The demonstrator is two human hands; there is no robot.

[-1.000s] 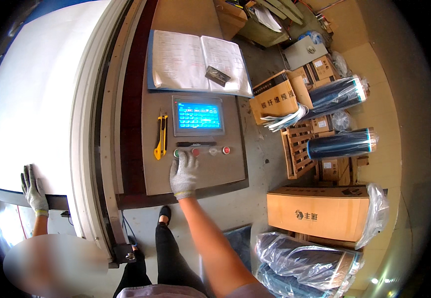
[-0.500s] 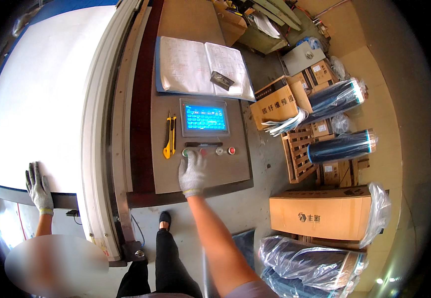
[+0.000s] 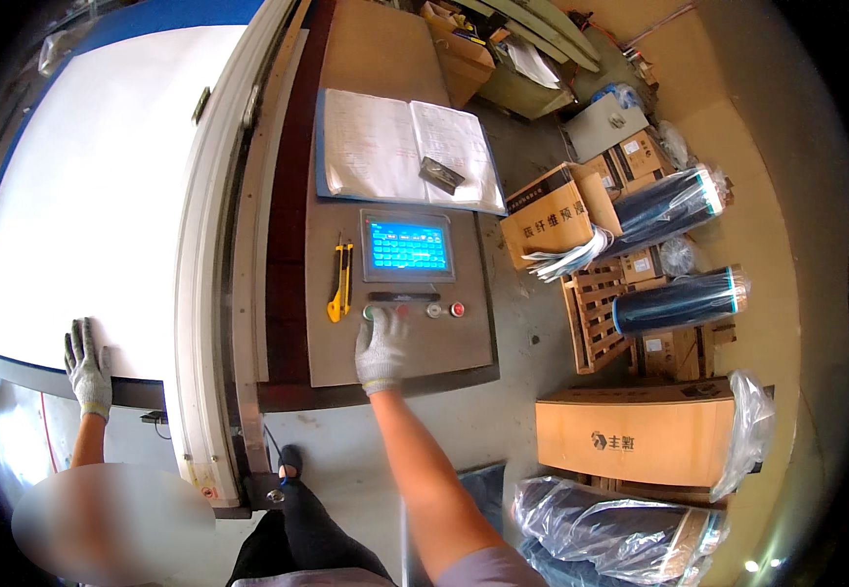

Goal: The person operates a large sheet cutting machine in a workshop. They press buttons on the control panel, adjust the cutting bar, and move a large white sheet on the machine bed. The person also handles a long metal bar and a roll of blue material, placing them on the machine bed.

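My left hand [image 3: 88, 377], in a grey work glove with darkened fingertips, lies flat with fingers stretched on the near edge of a large white sheet [image 3: 102, 196]. The sheet covers a machine bed at the left. My right hand [image 3: 382, 354], gloved too, reaches over the control panel [image 3: 444, 347]. Its fingers are apart, with fingertips at a green button [image 3: 369, 313] and a red button [image 3: 402, 311]; I cannot tell whether they press. Beside it lie a black marker pen [image 3: 403, 296] and a yellow utility knife [image 3: 338, 298]. Beyond is a lit touchscreen [image 3: 407, 247].
A long white beam [image 3: 211, 245] separates bed and panel. An open binder [image 3: 376, 147] with a small dark block [image 3: 441, 174] on its pages lies beyond the screen. To the right stand cardboard boxes [image 3: 630, 440], plastic-wrapped dark rolls [image 3: 679, 300] and a wooden pallet [image 3: 593, 318].
The view has shifted slightly. Both hands keep their places on sheet and panel. My foot has moved back and left. A small dark part now shows on the white beam's far end.
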